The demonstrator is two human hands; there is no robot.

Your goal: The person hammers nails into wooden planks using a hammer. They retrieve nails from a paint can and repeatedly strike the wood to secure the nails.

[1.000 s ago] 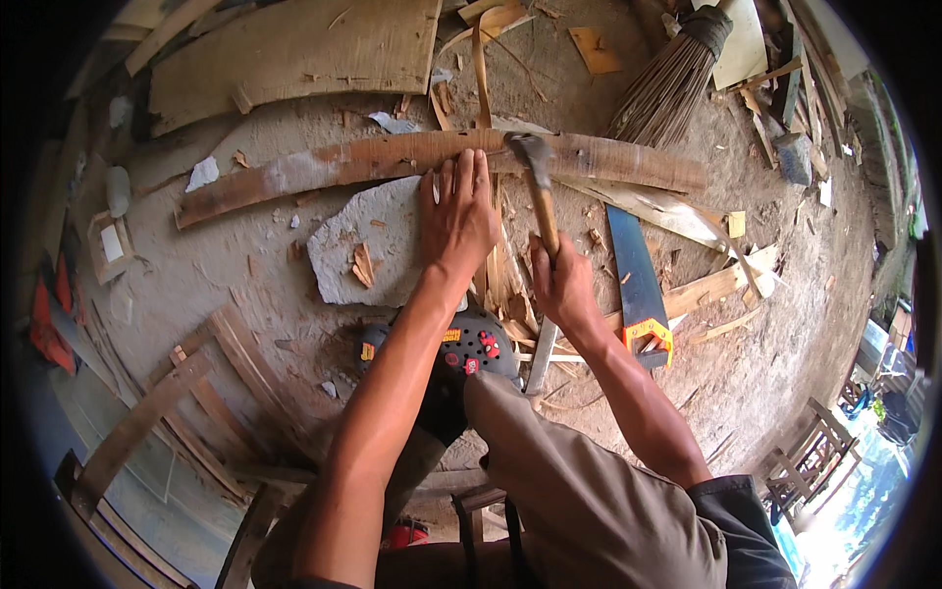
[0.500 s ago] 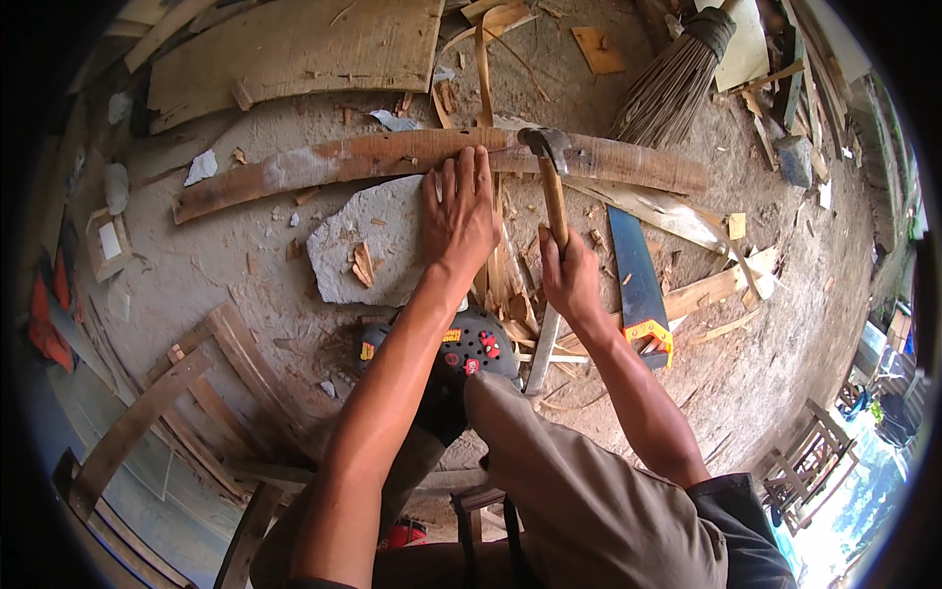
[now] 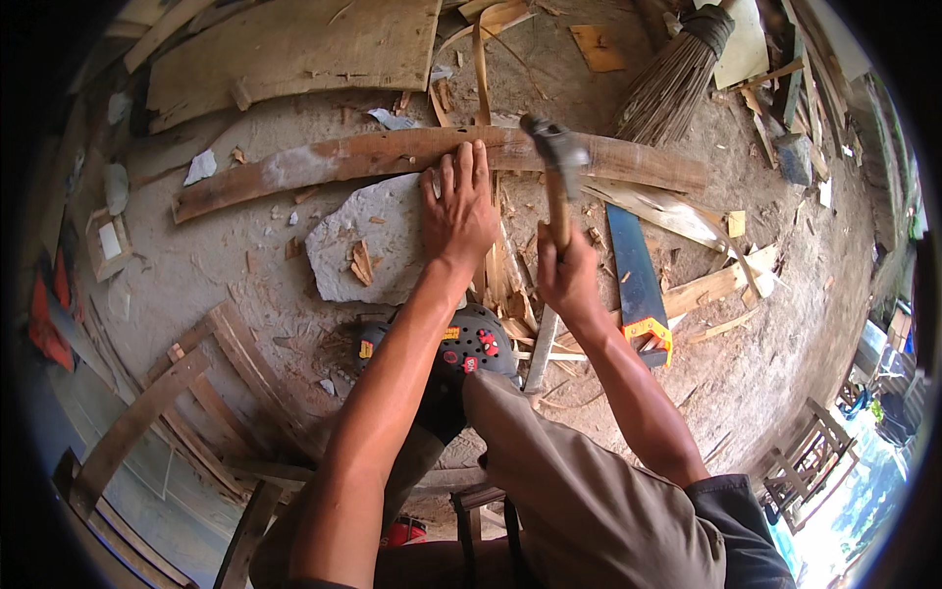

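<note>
A long brown wooden plank [image 3: 343, 160] lies crosswise before me, near a pale flat stone slab [image 3: 368, 236]. My left hand [image 3: 457, 201] presses down with extended fingers, its fingertips on the plank's near edge and the rest reaching over the slab's right side. In my right hand [image 3: 567, 270] is a hammer [image 3: 557, 191], gripped by its wooden handle. The hammer's metal head, slightly smeared by motion, appears over the plank to the right of my left hand. Wood chips [image 3: 362, 263] rest on the slab.
A handsaw [image 3: 636, 265] with an orange-and-black handle lies right of my right hand. Beyond are a stick broom [image 3: 677, 79] and a wide wooden board [image 3: 294, 59]. A wooden frame [image 3: 211, 383] stands at left. My dark clog [image 3: 476, 339] is beside the slab.
The hammer's head has tilted and shifted slightly, now blurred. My right hand has moved only a little, and my left hand stays on the plank.
</note>
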